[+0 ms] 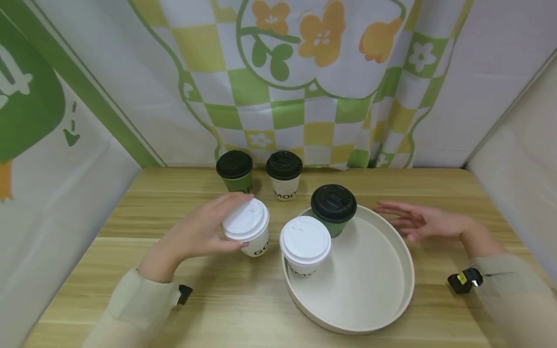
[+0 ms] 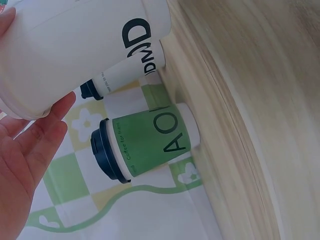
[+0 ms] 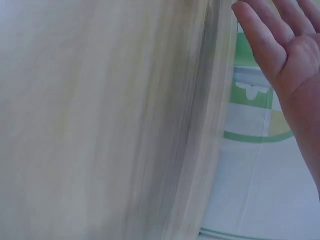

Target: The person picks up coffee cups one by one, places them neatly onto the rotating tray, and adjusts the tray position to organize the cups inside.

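Note:
My left hand [image 1: 202, 228] holds a white paper coffee cup [image 1: 247, 221] with a white lid, left of the round cream tray [image 1: 365, 280]. In the left wrist view its thumb and fingers span the lid end of the cup [image 2: 75, 50]. Standing on the tray's left side is a second white-lidded cup [image 1: 305, 241]. Behind that one, at the tray's back left, is a green cup with a black lid [image 1: 334, 205]. My right hand [image 1: 426, 223] hovers by the tray's right rim, fingers loosely extended and holding nothing.
Two black-lidded cups stand at the back of the wooden table [image 1: 243, 309]: a green one [image 1: 237, 183] and a white one [image 1: 285, 186]. A patterned cloth [image 1: 287, 111] hangs directly behind them, with white fabric walls at both sides.

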The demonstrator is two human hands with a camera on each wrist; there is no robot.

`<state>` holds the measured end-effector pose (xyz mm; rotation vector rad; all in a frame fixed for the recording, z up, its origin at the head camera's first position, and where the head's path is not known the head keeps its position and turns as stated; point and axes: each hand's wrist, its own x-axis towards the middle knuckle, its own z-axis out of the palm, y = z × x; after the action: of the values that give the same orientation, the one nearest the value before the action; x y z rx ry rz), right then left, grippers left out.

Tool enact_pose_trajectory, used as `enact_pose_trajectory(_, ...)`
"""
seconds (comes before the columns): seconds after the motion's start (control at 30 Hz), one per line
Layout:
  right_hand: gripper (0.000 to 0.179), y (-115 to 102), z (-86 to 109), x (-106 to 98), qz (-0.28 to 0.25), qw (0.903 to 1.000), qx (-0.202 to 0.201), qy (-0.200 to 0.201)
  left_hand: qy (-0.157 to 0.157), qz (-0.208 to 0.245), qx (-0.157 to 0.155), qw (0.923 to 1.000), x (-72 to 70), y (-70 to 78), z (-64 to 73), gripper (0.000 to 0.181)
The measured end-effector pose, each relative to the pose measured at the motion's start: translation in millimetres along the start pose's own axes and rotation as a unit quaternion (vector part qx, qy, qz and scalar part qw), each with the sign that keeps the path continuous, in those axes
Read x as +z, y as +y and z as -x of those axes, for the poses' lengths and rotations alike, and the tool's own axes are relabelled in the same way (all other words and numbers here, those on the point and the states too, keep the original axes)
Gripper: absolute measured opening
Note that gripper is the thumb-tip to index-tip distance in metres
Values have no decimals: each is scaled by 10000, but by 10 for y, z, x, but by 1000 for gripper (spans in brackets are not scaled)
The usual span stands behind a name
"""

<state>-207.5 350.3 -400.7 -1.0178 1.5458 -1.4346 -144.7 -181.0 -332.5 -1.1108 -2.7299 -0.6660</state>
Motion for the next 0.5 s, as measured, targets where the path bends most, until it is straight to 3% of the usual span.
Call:
enact_pose_trajectory(0.2, 84, -1, -101, -24, 172, 9995, 221, -166, 29, 61, 41, 10000, 1, 4, 9, 90)
enact_pose_trajectory(0.37, 83, 16, -139, -39, 120, 9994, 121, -300, 46, 46, 66, 10000, -13, 2, 9, 91)
enact_pose_trajectory(0.5, 84, 13, -157, -22, 80, 9994, 250, -206, 45, 17, 58, 10000, -13, 0, 17, 91)
